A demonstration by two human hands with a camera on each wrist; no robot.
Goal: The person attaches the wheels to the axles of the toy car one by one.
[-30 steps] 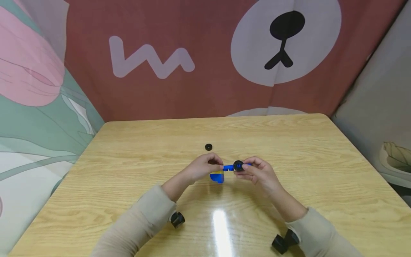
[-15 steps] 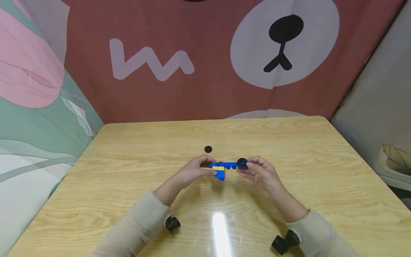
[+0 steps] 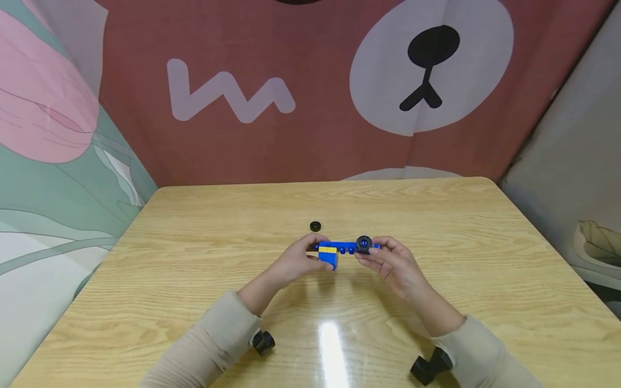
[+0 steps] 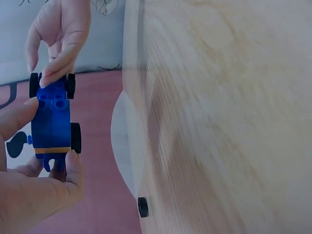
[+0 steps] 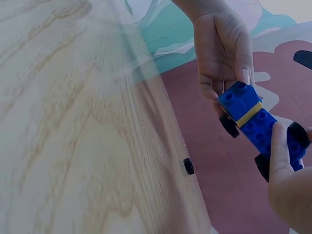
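Note:
Both hands hold a blue toy car built of studded bricks [image 3: 328,257], with a yellow layer, above the table. My left hand [image 3: 291,262] grips its cab end between thumb and fingers. At the other end, my right hand [image 3: 400,264] pinches the car beside a black wheel [image 3: 364,244]. In the left wrist view, two wheels sit at the right hand's end and one black wheel [image 4: 76,137] at the left hand's end. Opposite that one, a bare blue axle stub [image 4: 29,140] sticks out. A loose black wheel [image 3: 315,226] lies on the table beyond the hands.
The wooden table [image 3: 218,215] spreads around the hands, and its far edge meets a reddish-brown cloth [image 3: 242,145] with a bear print. Black devices hang at both wrists, one at the left cuff [image 3: 263,343] and another at the right cuff [image 3: 430,366].
My left hand has shifted its grip toward the car's outer end, uncovering more of the cab. The car's tilt has altered slightly. My right hand keeps its pinch; the loose wheel stays put.

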